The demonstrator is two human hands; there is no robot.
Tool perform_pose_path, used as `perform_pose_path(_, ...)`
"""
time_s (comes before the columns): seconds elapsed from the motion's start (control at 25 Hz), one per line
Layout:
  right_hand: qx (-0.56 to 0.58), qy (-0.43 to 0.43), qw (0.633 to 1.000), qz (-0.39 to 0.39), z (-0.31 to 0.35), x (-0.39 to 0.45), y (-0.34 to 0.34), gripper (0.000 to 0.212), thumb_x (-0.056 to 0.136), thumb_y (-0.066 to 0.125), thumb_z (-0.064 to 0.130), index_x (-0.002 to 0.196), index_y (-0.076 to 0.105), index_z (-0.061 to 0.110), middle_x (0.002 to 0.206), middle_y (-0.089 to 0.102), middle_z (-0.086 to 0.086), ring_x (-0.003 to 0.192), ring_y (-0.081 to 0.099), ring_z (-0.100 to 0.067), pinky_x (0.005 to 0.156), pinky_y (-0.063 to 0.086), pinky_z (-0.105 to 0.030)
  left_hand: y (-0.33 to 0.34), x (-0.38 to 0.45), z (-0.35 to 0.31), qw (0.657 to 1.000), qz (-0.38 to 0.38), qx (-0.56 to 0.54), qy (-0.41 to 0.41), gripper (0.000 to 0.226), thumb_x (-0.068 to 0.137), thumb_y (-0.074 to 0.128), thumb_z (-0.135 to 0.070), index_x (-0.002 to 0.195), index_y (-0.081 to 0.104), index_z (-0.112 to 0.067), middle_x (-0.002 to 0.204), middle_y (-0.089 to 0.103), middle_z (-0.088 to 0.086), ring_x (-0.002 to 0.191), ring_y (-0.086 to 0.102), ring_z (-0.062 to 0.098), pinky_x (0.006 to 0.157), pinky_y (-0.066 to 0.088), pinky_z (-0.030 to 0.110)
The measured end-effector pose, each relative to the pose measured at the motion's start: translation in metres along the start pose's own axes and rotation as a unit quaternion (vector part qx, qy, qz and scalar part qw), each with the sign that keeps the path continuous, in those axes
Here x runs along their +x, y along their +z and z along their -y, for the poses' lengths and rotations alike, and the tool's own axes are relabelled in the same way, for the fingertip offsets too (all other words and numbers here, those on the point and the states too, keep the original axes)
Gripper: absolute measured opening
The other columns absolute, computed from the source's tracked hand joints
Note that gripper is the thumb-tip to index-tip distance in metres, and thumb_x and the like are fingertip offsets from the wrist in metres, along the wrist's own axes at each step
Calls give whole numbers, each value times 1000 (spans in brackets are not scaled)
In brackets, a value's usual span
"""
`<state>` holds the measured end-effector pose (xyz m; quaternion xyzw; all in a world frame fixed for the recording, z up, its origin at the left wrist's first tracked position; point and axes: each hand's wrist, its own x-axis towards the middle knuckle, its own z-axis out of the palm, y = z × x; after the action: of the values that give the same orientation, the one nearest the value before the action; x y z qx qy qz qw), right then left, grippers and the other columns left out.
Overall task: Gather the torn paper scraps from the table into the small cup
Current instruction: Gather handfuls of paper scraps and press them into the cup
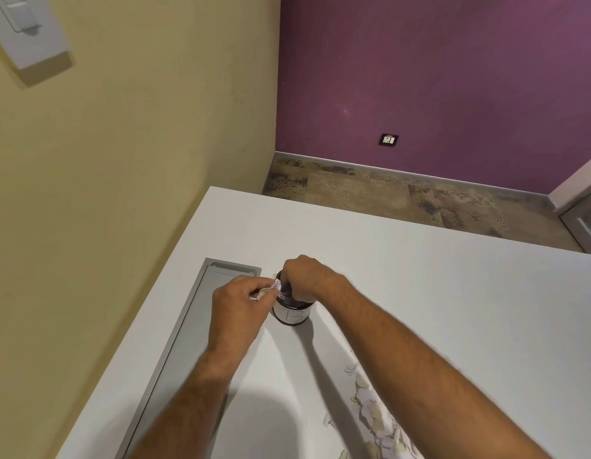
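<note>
A small dark cup (292, 312) with a white label marked "B" stands on the white table (436, 293). My right hand (304, 276) reaches down over its mouth with fingers inside or at the rim; what they hold is hidden. Just left of the cup, my left hand (237, 306) pinches a bunch of torn paper scraps (269, 290) at the rim. A pile of pale torn scraps (373, 412) lies on the table near me, partly hidden under my right forearm.
A grey recessed metal panel (188, 336) runs along the table's left side by the yellow wall. The table's far edge drops to a patterned floor (386, 197) before a purple wall with a socket (388, 139).
</note>
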<state>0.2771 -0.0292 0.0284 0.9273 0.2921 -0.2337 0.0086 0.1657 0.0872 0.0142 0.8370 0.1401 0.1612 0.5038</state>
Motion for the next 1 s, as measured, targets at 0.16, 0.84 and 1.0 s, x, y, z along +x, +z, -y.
perform_pose_path(0.16, 175, 9, 980, -91, -24, -35, -14, 29, 79, 62, -1, 95, 76, 19, 91, 74, -2, 83, 64, -18, 68, 51, -26, 16, 20, -9, 999, 37, 30, 10, 14, 73, 79, -14, 83, 79, -24, 76, 72, -13, 70, 66, 2, 68, 55, 20)
perform_pose_path(0.84, 369, 191, 893, -175, -84, -170, 133, 27, 82, 68, 7, 101, 75, 25, 98, 73, 12, 88, 67, -1, 85, 53, -18, 58, 37, -32, 837, 273, 448, 155, 26, 90, 50, -14, 116, 54, -16, 111, 59, 7, 108, 53, 27, 78, 47, 35)
perform_pose_path(1.0, 242, 170, 948, -120, -78, -185, 138, 27, 87, 65, 23, 111, 68, 34, 113, 68, 14, 98, 62, -6, 79, 47, -17, 59, -16, -28, 908, 220, 278, 225, 17, 91, 56, -28, 106, 58, -22, 104, 62, -2, 104, 56, 21, 78, 50, 34)
